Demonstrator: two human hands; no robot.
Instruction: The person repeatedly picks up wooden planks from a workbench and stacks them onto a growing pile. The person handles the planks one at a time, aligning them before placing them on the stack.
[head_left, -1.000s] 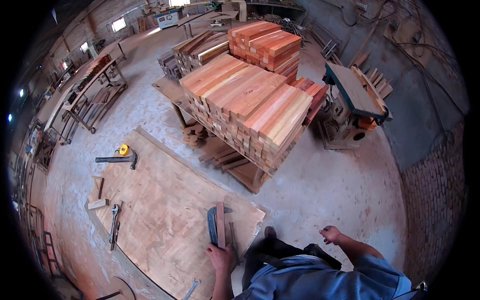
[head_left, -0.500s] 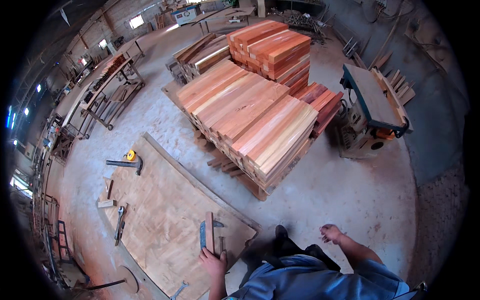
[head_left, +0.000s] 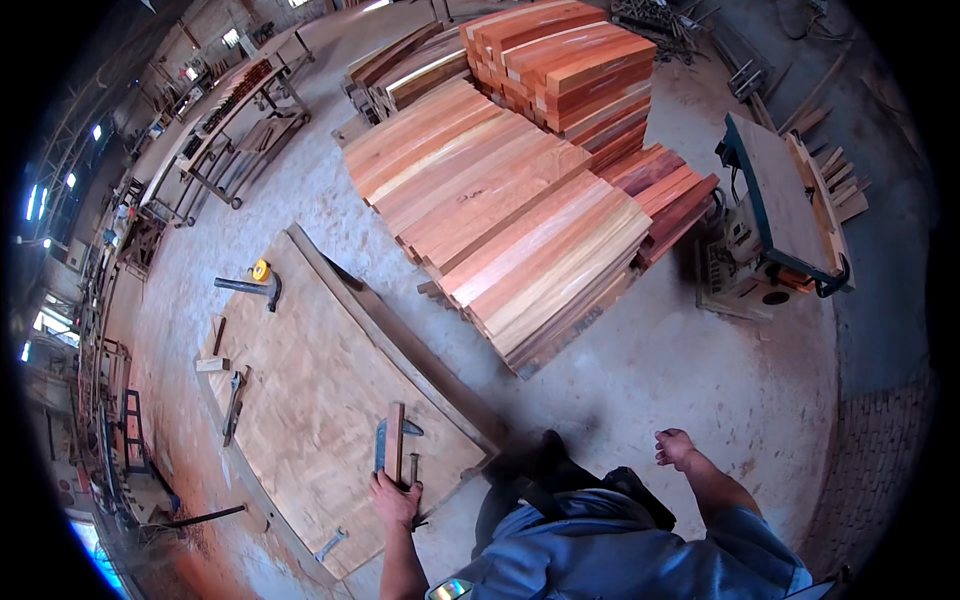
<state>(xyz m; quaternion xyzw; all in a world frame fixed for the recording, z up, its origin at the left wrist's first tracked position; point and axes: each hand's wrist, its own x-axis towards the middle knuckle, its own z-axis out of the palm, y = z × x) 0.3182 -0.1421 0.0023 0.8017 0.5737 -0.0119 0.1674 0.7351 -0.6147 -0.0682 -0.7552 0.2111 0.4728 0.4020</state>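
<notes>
At the near end of a low wooden workbench [head_left: 310, 400], my left hand [head_left: 397, 500] grips the near end of a reddish strip of wood [head_left: 396, 430]. Its fingers lie to the left of the strip and its thumb to the right. Under the strip lies a blue-grey metal tool [head_left: 380, 446] with a curved arm, perhaps a clamp; its exact kind is unclear. Just right of them is a small metal piece [head_left: 414, 466] like a bolt. My right hand [head_left: 675, 448] hangs over the floor at my right, fingers loosely bent and apart, holding nothing.
On the bench lie a hammer [head_left: 255, 289], a yellow tape measure [head_left: 261, 270], an adjustable wrench [head_left: 235, 405], a small wood block [head_left: 212, 365] and a spanner [head_left: 331, 544]. Stacked boards [head_left: 500, 210] stand ahead, a machine with a flat table [head_left: 775, 195] at the right.
The view has tilted and shifted, so the bench sits slightly more left and the stack looks nearer. My left hand stays at the wood strip; the fingers of my right hand look more bent.
</notes>
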